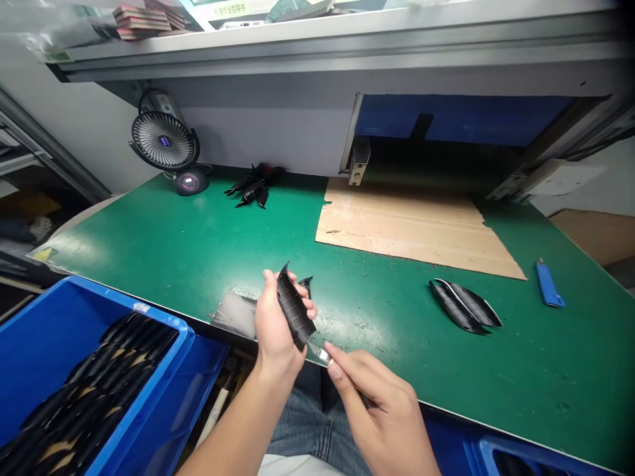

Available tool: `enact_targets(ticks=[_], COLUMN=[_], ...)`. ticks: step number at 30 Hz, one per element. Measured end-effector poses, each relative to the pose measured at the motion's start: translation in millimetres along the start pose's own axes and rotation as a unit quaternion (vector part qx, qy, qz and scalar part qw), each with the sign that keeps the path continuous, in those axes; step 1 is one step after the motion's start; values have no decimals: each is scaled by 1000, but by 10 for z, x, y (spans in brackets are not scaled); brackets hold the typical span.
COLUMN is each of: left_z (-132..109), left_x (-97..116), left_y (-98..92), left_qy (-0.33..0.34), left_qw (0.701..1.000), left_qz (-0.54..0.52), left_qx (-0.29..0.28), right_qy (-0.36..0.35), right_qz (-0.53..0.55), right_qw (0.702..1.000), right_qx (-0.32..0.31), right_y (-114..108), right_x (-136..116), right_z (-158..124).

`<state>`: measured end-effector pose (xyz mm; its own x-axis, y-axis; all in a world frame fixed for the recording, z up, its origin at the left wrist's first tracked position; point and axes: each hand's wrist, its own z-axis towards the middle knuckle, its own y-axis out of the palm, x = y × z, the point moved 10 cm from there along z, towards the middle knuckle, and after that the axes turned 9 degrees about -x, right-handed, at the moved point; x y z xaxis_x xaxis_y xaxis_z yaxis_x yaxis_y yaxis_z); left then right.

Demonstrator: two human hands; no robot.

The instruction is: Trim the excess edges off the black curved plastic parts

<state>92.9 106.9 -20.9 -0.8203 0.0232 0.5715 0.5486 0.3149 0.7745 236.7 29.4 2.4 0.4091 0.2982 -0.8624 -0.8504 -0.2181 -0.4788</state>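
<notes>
My left hand (275, 324) is closed around a curved black plastic shell (296, 307), its ribbed inner side facing up. Behind the fingers a second black pointed piece (306, 285) shows; I cannot tell whether it is held or lying there. My right hand (380, 403) pinches a small knife (323, 356), its thin blade touching or very near the shell's lower end. The knife's handle is mostly hidden in the palm. On the green table (387, 304) to the right lie black shells (466, 305) side by side.
A blue bin (178, 330) of stacked black parts stands at lower left. At the back are a fan (165, 141), a pile of black pieces (255, 185) and a cardboard sheet (411, 228). A blue cutter (548, 284) lies at right. A shelf (317, 56) overhangs the table.
</notes>
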Motion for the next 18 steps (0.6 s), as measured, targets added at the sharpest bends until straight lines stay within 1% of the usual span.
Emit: enact_targets(ticks=[4,7,10,14,18], left_z=[-99,-121,-140,-180,-204], left_x=[75,79,105,127,158], left_y=[2,12,13,10,29], left_qy=[35,34,44,55,71], left_qw=[998,998,997,997,996], left_qz=[44,56,58,43,55], left_qx=[15,8,6,16,22], right_qy=[53,72,85,104,104], right_qz=[6,8,-7,-46,-85], right_qw=[998,995,993,990,990], right_qx=[-43,-74,-87,-81,-44], right_y=[72,80,83,85,31], right_x=[47,52,64,92,66], right_z=[63,85,97,95,84])
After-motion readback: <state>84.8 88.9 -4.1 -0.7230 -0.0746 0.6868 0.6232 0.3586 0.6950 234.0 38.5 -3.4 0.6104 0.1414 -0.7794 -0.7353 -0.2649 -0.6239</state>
